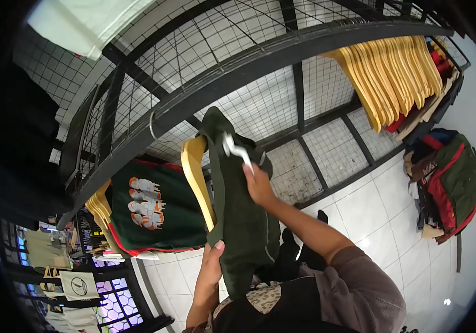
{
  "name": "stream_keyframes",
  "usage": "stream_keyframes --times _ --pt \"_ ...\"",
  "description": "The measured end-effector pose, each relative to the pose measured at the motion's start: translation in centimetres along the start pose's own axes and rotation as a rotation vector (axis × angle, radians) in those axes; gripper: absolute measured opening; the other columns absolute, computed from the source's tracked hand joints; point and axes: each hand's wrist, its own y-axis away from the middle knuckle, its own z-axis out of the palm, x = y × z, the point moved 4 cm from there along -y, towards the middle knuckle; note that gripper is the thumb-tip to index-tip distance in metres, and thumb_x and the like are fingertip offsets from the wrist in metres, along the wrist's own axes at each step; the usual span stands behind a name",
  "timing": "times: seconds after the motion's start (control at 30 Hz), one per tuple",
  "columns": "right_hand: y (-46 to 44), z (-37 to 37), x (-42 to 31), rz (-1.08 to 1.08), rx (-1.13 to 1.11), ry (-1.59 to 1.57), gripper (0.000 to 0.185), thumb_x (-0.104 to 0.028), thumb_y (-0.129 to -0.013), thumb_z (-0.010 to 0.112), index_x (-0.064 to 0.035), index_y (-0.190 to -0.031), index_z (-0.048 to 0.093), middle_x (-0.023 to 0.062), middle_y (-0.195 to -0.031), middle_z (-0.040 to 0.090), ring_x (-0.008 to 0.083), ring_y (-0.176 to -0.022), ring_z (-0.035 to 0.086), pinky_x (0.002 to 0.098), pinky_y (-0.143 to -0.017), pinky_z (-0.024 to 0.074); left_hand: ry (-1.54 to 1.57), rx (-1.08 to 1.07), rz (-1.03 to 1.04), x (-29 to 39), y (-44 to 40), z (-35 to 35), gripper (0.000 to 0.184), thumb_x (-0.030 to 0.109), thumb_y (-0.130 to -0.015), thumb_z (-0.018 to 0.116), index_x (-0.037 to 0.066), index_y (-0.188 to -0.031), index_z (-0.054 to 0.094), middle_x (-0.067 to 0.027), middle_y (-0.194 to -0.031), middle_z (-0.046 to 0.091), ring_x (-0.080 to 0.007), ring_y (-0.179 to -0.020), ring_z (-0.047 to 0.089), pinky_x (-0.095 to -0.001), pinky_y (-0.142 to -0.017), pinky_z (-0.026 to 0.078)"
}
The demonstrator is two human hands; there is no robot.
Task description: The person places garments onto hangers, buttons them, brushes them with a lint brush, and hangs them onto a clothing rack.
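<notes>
A dark green garment (246, 216) hangs in front of me, partly over a light wooden hanger (195, 172) that shows along its left side. The hanger's top lies just below the black rack bar. My left hand (212, 261) is closed on the garment's lower left edge, thumb on top. My right hand (259, 186) is closed round the handle of a white tool (238, 150), whose blurred head is over the upper part of the garment. Whether that head touches the cloth cannot be made out.
The black rack (221, 61) arches overhead. A green shirt with a print (146, 205) hangs at left. Many wooden hangers (388, 77) hang at upper right, with piled clothes (449, 183) below them. Tote bags (77, 284) are at lower left, white floor tiles (360, 205) at right.
</notes>
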Motion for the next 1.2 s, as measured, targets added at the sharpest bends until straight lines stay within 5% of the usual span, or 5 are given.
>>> stream_keyframes --times 0.17,0.43,0.67,0.73,1.2 --pt "9.9 -2.6 8.2 0.130 -0.205 0.092 0.037 -0.034 -0.093 0.046 0.0017 -0.087 0.052 0.0249 -0.065 0.053 0.0421 -0.068 0.056 0.0436 -0.056 0.0407 -0.011 -0.026 0.038 0.7 -0.6 0.2 0.048 0.026 -0.089 0.045 -0.006 -0.125 0.043 -0.0120 -0.119 0.054 -0.0188 -0.109 0.050 -0.0289 -0.094 0.036" --pt "2.9 -6.4 4.5 0.136 0.151 0.192 0.036 -0.033 -0.094 0.044 0.0000 -0.081 0.051 0.0162 -0.058 0.050 0.0327 -0.055 0.051 0.0413 -0.054 0.0389 -0.136 0.008 0.005 -1.2 -1.9 0.0 0.045 0.031 -0.093 0.041 -0.006 -0.118 0.047 -0.0112 -0.113 0.056 -0.0177 -0.104 0.051 -0.0283 -0.091 0.037" --pt "7.5 -1.9 2.4 0.059 -0.159 0.085 0.033 -0.033 -0.091 0.051 -0.0011 -0.087 0.053 0.0159 -0.064 0.054 0.0286 -0.057 0.054 0.0372 -0.054 0.0410 -0.096 -0.063 0.096 -2.2 -3.6 -1.2 0.049 0.038 -0.095 0.039 -0.007 -0.111 0.050 -0.0132 -0.104 0.058 -0.0170 -0.095 0.053 -0.0285 -0.083 0.041" --pt "11.8 -2.1 6.1 0.012 -0.221 0.149 0.025 -0.027 -0.088 0.056 -0.0017 -0.088 0.054 0.0173 -0.066 0.057 0.0323 -0.061 0.059 0.0375 -0.054 0.0427 -0.254 -0.162 0.116 -1.0 -3.4 -0.6 0.055 0.039 -0.097 0.030 -0.004 -0.131 0.037 -0.0135 -0.127 0.048 -0.0206 -0.116 0.047 -0.0307 -0.097 0.036" --pt "14.0 -2.0 5.1 -0.223 -0.217 0.018 0.022 -0.009 -0.067 0.060 -0.0030 -0.085 0.049 0.0159 -0.075 0.051 0.0375 -0.069 0.053 0.0440 -0.061 0.0434 -0.001 -0.263 0.136 -1.8 -3.9 0.8 0.069 0.055 -0.093 0.026 0.001 -0.135 0.033 -0.0119 -0.131 0.044 -0.0215 -0.118 0.045 -0.0330 -0.099 0.035"
